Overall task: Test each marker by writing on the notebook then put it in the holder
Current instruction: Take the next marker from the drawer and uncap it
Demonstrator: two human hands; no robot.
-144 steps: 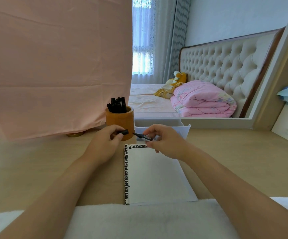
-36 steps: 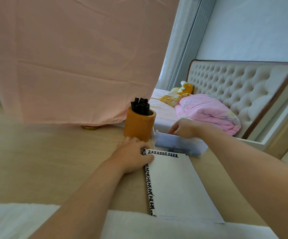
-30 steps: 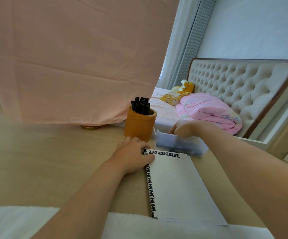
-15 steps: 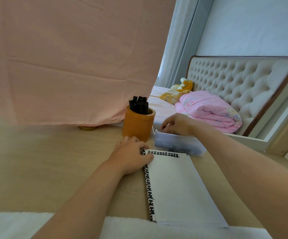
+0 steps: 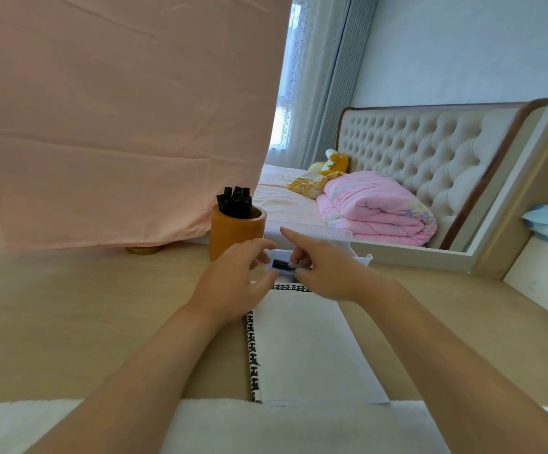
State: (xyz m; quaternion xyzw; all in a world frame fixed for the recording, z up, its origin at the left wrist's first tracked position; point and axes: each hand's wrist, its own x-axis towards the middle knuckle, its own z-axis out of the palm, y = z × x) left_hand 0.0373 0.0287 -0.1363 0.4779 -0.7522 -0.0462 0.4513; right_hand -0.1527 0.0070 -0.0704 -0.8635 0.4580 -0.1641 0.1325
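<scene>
The right hand (image 5: 325, 273) pinches a marker (image 5: 281, 265) beside the left hand (image 5: 233, 283).

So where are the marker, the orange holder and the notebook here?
marker (image 5: 280, 264), head view, on its black cap end.
holder (image 5: 233, 239), head view, on its orange front wall.
notebook (image 5: 302, 342), head view, on the blank page.
</scene>
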